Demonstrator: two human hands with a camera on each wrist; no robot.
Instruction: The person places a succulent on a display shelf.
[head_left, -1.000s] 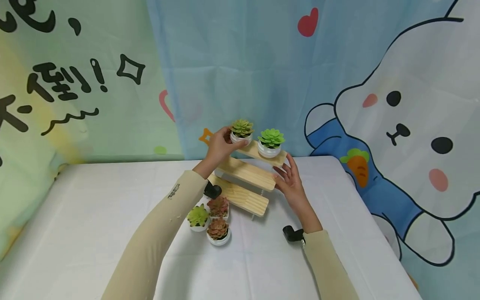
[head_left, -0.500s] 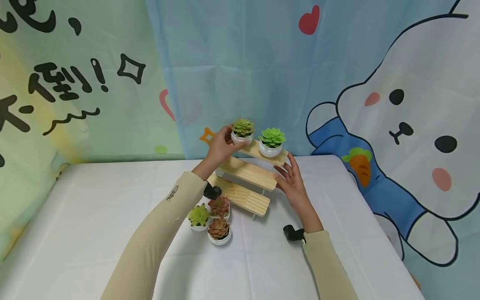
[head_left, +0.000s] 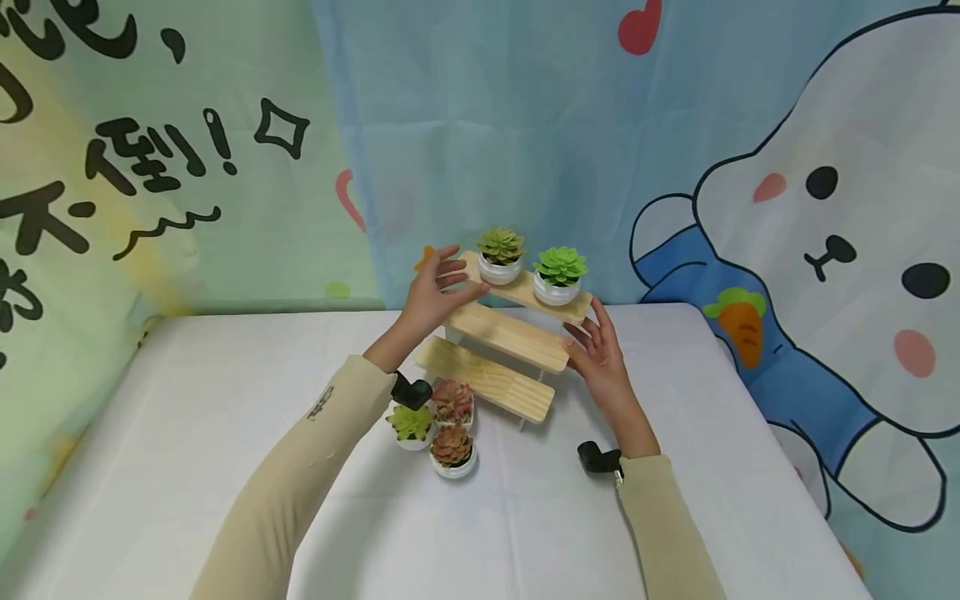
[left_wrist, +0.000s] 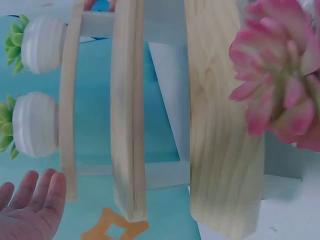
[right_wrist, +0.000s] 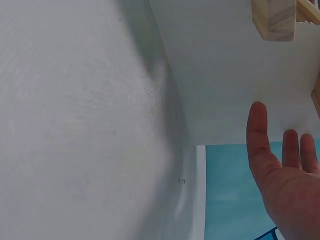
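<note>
A three-tier wooden stand (head_left: 510,337) with pale side supports stands on the table. Its top board carries two succulents in white pots: a dull green one (head_left: 501,248) at left and a bright green one (head_left: 560,275) at right. My left hand (head_left: 437,296) is by the top board's left end, holding nothing; the left wrist view shows its fingers (left_wrist: 56,192) extended below the nearer pot (left_wrist: 37,125). At the stand's right end is my right hand (head_left: 606,367), fingertips right at the boards; in the right wrist view its fingers (right_wrist: 257,125) are extended against the pale side.
Three more potted succulents stand in front of the stand's left part: a reddish one (head_left: 453,400), a green one (head_left: 410,422) and a brown one (head_left: 452,447). A printed cloth backdrop (head_left: 480,150) hangs behind the white table (head_left: 225,433).
My left hand has let go of the dull green succulent's pot and drawn back to the left, its fingers spreading. My right hand stays at the stand's right end. The head view has shifted slightly.
</note>
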